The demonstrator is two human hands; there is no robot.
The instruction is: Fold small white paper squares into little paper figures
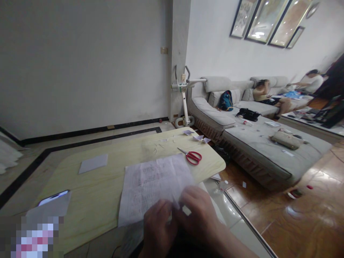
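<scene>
My left hand (157, 225) and my right hand (200, 211) are close together at the near edge of the pale wooden table (107, 186). Both have fingers curled and pinched on the near corner of a large creased sheet of paper (153, 182) that lies spread on the table. Red-handled scissors (192, 156) lie on the table just beyond the sheet, to the right. A small grey square sheet (93, 163) lies further left.
A phone (53, 197) rests by the table's left edge on another sheet. Paper scraps (199, 137) lie at the far corner and on the floor. A grey sofa (258, 143) with bags stands right; people sit at its far end. An exercise machine (184, 96) stands by the wall.
</scene>
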